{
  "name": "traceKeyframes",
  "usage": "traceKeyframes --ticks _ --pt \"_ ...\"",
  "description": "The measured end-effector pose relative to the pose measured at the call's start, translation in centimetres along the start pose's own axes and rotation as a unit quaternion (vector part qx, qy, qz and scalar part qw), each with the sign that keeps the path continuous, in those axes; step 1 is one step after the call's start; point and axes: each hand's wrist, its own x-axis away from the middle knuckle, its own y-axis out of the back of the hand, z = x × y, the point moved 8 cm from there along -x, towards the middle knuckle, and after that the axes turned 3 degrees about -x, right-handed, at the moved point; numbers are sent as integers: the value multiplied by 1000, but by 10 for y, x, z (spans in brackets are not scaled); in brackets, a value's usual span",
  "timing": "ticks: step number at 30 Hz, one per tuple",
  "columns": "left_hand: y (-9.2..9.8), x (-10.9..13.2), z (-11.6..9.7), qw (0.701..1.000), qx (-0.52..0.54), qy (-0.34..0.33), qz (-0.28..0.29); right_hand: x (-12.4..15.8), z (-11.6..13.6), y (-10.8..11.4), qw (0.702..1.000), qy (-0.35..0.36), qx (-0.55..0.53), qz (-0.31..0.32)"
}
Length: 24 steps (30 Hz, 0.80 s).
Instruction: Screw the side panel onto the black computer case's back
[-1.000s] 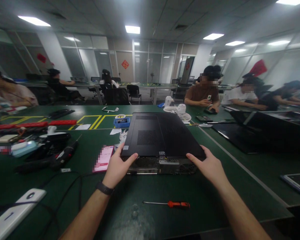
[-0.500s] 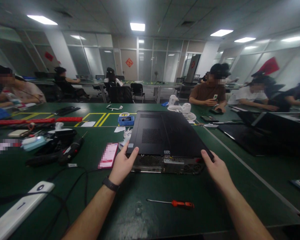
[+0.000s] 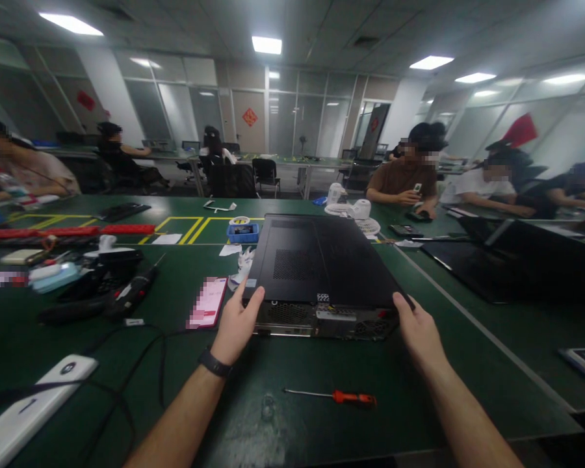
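A black desktop computer case (image 3: 316, 260) lies flat on the green table, its back panel with vents and metal slots facing me. My left hand (image 3: 236, 322) grips its near left corner, thumb on the top edge and fingers hidden along the side. At the near right corner my right hand (image 3: 416, 325) holds the case the same way, thumb on top. Between my forearms, in front of the case, a screwdriver (image 3: 331, 395) with an orange handle rests on the table, its tip pointing left.
To the left are a power drill (image 3: 131, 289), a pink-edged phone-like card (image 3: 208, 302), cables and a white power strip (image 3: 39, 406). Beyond the case sit a blue tray (image 3: 242, 233) and white fans (image 3: 355, 208). Black panels (image 3: 492, 266) lie right. Several people sit around.
The view has shifted slightly, so everything sits a little further left. Both hands keep their hold on the case, which shows no clear movement on the table.
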Motion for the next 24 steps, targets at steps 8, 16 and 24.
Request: traceKeyframes --ticks 8,16,24 --pt "4 -1 -3 999 49 -10 6 10 7 -2 997 -69 -24 25" --pt "3 1 -2 999 45 -5 3 3 7 -5 997 -49 -39 45" --pt "4 2 1 999 36 -8 -14 -3 2 -5 998 -55 -34 19"
